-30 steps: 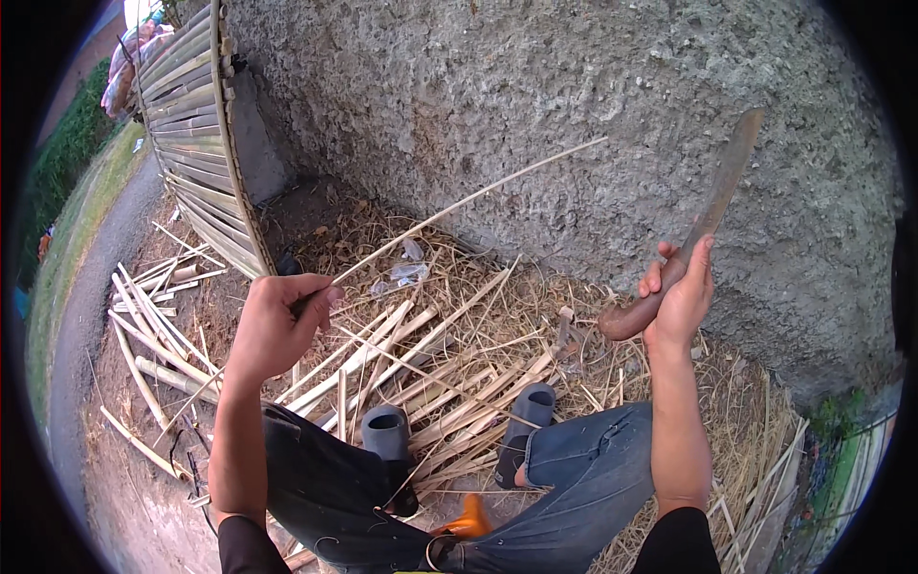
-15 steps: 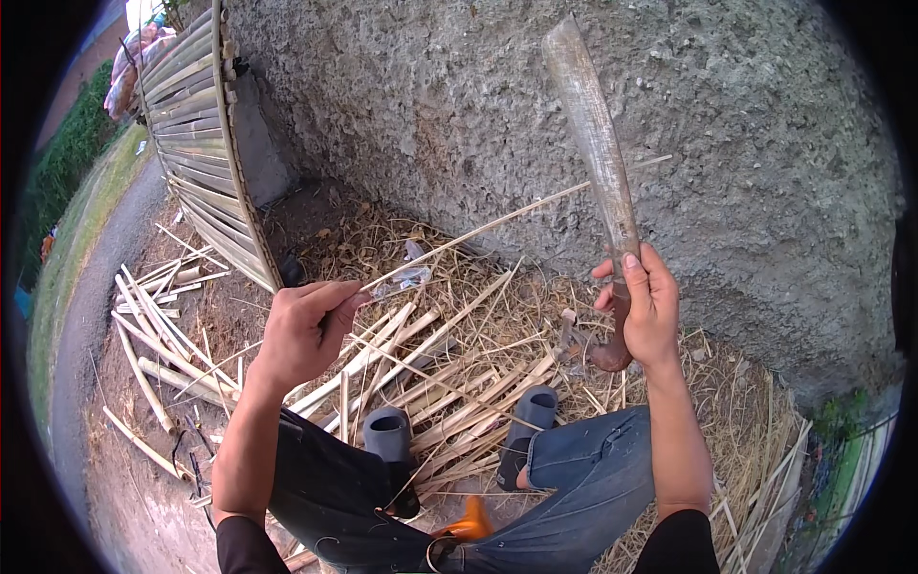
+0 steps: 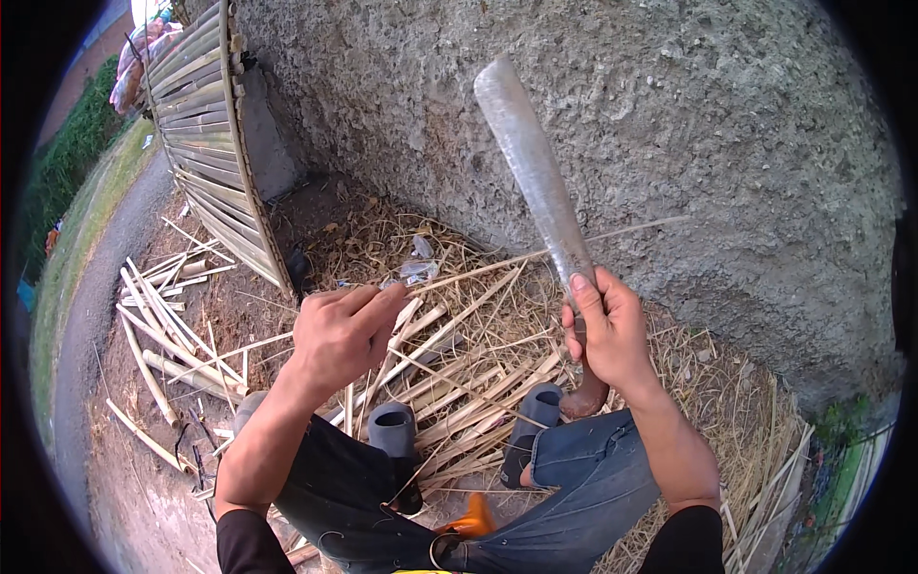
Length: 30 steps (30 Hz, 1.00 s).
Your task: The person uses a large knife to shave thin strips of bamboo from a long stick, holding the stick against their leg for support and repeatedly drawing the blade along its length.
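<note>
My left hand point(image 3: 346, 330) is closed, its fingers pinching one end of a thin bamboo strip point(image 3: 478, 272). The strip slants up to the right, and the machete blade point(image 3: 532, 158) crosses in front of it; whether the two touch I cannot tell. My right hand point(image 3: 614, 330) grips the machete low down, with the thumb on the base of the blade. The blade is long and grey, its blunt tip pointing up and slightly left. Below that hand the brown curved handle end point(image 3: 585, 396) sticks out.
Split bamboo pieces point(image 3: 478, 407) lie on straw around my grey shoes point(image 3: 392, 428). More cut bamboo point(image 3: 158, 316) is scattered at left. A bamboo slat panel point(image 3: 215, 143) stands against a rough grey wall point(image 3: 660, 115). Something orange point(image 3: 473, 517) sits between my legs.
My right hand and the machete have moved left and down, the blade leaning more leftward. My left hand has shifted right, and the strip's far end is lower.
</note>
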Each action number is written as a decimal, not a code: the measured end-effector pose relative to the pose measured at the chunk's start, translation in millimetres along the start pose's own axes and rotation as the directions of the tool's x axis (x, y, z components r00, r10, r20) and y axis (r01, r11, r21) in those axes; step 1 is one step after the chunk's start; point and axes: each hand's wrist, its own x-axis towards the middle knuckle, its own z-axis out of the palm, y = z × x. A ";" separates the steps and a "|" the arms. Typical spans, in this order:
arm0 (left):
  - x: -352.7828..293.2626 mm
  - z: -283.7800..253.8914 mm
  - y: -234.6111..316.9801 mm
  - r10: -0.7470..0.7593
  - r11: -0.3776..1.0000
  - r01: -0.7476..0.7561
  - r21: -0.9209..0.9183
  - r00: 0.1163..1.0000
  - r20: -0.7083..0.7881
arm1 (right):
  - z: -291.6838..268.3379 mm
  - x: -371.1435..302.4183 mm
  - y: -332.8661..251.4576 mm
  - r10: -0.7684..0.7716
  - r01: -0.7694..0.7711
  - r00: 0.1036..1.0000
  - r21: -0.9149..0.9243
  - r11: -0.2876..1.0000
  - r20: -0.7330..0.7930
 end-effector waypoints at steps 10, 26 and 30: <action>7.6 4.3 26.6 -0.117 0.982 0.117 -0.146 0.993 0.012 | 25.7 -9.3 3.8 -0.019 0.012 0.997 0.095 0.995 0.077; 17.1 7.4 36.7 -0.208 0.917 0.214 -0.336 0.977 0.056 | 58.0 -21.9 -2.5 0.022 -0.046 0.972 0.097 0.994 0.235; 14.5 5.8 29.9 -0.277 0.882 0.271 -0.385 0.960 0.041 | 40.2 -5.8 -5.5 -0.028 0.017 0.998 0.190 0.982 0.055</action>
